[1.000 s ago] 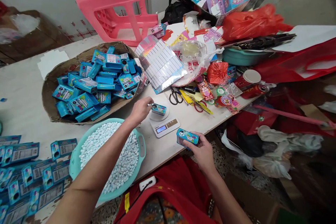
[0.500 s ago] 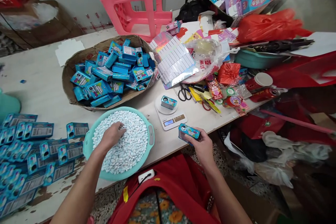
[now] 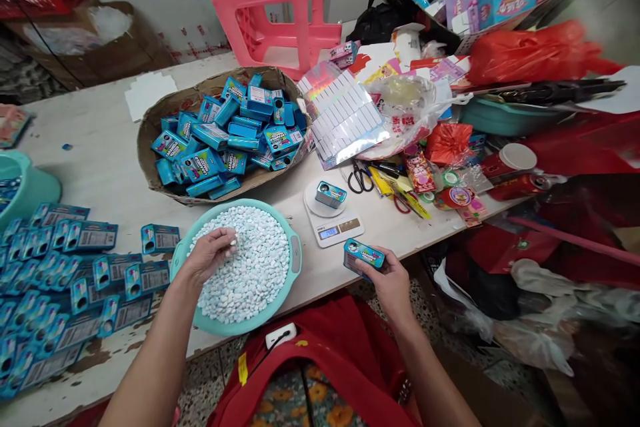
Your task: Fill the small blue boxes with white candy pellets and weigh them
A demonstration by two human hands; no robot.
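My left hand [image 3: 213, 253] is over a mint-green colander [image 3: 295, 260] full of small white and pale blue candies [image 3: 245, 280]. Its fingers are pinched around a few candies near the top of the heap. My right hand [image 3: 393, 280] grips a blue candy box [image 3: 363, 256] at the table's front edge, with its round hole facing left. Behind that hand a white digital scale [image 3: 340, 232] carries another blue candy box [image 3: 331, 194] on its round plate; the display is lit.
A cut-down cardboard box [image 3: 150, 167] heaped with blue candy boxes stands behind the colander. Rows of blue boxes [image 3: 90, 235] lie at left beside a green tub [image 3: 43, 180]. Scissors [image 3: 360, 177], a sticker sheet [image 3: 345, 120] and a pink stool [image 3: 280, 10] are farther back.
My left hand has risen slightly from the candies, its fingers now pinched with some in them. My right hand still holds the box. The whole view has shifted a little left.
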